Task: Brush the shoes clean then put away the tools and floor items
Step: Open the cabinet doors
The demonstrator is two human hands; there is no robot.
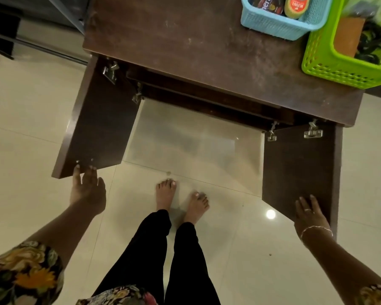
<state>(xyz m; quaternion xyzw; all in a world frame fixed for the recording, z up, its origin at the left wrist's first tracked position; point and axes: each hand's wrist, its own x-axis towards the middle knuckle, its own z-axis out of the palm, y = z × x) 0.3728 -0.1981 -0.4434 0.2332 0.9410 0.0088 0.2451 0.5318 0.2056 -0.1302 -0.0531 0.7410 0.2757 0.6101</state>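
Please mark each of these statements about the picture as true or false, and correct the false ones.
1. Both doors of the dark brown wooden cabinet stand open. True.
2. The left hand touches the outer edge of the left door with its fingers. True.
3. The right hand holds a brush. False: it holds nothing and rests with straight fingers on the right door.
4. The light blue plastic basket stands on the floor. False: it stands on the cabinet top, beside the green plastic basket.
5. The person wears shoes. False: the bare feet stand on the tiled floor.
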